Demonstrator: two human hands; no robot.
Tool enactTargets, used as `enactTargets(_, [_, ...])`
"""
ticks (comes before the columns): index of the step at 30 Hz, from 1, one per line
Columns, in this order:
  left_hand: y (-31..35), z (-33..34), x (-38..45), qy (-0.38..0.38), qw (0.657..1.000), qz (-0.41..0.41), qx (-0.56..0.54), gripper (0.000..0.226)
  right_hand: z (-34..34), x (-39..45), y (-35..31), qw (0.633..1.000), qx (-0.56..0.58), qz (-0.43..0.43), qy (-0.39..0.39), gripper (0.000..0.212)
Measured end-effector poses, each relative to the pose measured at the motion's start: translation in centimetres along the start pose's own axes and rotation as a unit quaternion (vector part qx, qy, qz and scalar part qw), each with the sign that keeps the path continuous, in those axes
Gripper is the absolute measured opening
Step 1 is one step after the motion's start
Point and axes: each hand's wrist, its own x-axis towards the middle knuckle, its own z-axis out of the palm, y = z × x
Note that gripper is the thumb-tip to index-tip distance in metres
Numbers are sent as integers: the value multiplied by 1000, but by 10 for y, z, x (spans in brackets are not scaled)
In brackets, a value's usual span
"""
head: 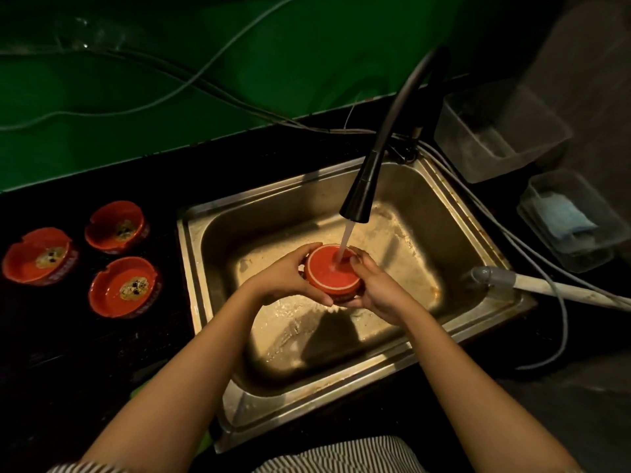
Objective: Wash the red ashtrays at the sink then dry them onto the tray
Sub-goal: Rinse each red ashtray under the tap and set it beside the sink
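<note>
A red ashtray [329, 273] is held upside down over the steel sink [454, 213], its flat base with a white ring facing up. Water from the black faucet [358, 196] streams onto that base. My left hand [285, 276] grips the ashtray's left side with curled fingers. My right hand [374, 285] grips its right side, thumb on the rim. Three more red ashtrays stand upright on the dark counter at the left: one far left [39, 256], one at the back [116, 225], one nearer [124, 286]. No tray is in view.
Two clear plastic containers [495, 131] [570, 220] stand right of the sink, the nearer one holding something blue. A grey hose [532, 285] and cables lie over the sink's right rim. Cables run along the green wall [170, 80] behind the counter.
</note>
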Motion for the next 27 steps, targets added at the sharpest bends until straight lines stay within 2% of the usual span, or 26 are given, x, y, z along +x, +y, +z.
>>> enactTargets(4, [-4,7,2,8,1000,23,-7,99,-4,-9,-10,994,-100,-17,-25,63])
enactTargets(7, [-8,16,5,29,996,65,44,105,-10,-15,-11,955,-278,-101,-36,100])
enactTargets(10, [-8,23,8,49,991,97,72,108,-12,-17,-7,932,-328,-153,-30,119])
enactTargets(17, [7,12,11,57,976,128,167,106,-15,-12,12,956,-237,-174,-12,119])
enactTargets(24, [24,5,5,82,961,133,230,105,-15,0,14,985,-124,-102,-68,110])
enactTargets(27, [22,7,4,91,963,118,223,105,-18,3,9,985,-132,-82,-81,111])
